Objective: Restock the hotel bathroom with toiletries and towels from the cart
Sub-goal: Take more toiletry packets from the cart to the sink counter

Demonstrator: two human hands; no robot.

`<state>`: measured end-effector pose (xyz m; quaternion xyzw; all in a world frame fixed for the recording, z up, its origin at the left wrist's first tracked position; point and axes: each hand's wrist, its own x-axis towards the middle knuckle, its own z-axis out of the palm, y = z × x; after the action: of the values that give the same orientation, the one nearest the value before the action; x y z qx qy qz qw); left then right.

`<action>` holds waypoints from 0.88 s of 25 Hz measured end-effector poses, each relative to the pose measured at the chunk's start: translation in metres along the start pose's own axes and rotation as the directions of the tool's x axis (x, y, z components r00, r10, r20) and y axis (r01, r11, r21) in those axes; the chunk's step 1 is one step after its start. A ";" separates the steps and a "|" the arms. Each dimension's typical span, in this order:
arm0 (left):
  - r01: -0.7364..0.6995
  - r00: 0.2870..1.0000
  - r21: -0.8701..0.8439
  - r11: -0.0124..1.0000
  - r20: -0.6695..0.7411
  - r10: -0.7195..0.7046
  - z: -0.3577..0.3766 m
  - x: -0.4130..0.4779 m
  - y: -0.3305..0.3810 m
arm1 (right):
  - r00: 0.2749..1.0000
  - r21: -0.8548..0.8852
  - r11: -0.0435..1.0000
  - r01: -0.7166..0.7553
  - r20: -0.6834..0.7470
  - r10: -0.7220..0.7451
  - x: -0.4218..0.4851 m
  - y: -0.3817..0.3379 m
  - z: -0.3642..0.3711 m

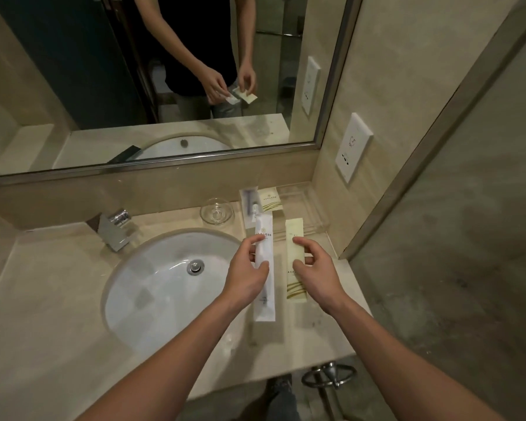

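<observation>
Over the vanity counter, right of the basin, my left hand pinches a long white toiletry sachet and my right hand a long cream packet. Both lie lengthwise away from me, far ends toward the clear tray in the back-right corner, nearer my right.

Dim warm indoor light, soft sheen on the sink, murky shadow right of it, wide-angle bending at edges
</observation>
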<state>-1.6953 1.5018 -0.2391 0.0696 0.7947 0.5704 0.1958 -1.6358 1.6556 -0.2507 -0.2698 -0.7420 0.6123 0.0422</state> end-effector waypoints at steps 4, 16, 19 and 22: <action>0.045 0.996 0.074 0.996 -0.081 -0.039 0.032 0.069 0.002 | 0.999 -0.010 1.000 -0.023 0.031 0.023 0.076 -0.001 -0.017; 0.217 0.967 0.071 0.974 -0.150 -0.204 0.075 0.202 -0.012 | 0.995 -0.166 0.983 -0.075 0.049 0.084 0.238 0.025 -0.018; 0.219 0.965 0.047 0.975 -0.156 -0.210 0.081 0.220 -0.010 | 0.997 -0.213 0.976 -0.036 0.059 0.050 0.257 0.034 -0.015; 0.205 0.970 0.059 0.977 -0.145 -0.195 0.086 0.231 -0.018 | 0.996 -0.330 0.944 0.024 0.085 0.004 0.272 0.037 -0.011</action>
<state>-1.8710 1.6482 -0.3328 -0.0434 0.8299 0.5214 0.1939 -1.8496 1.7919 -0.3556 -0.2431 -0.8367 0.4897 -0.0317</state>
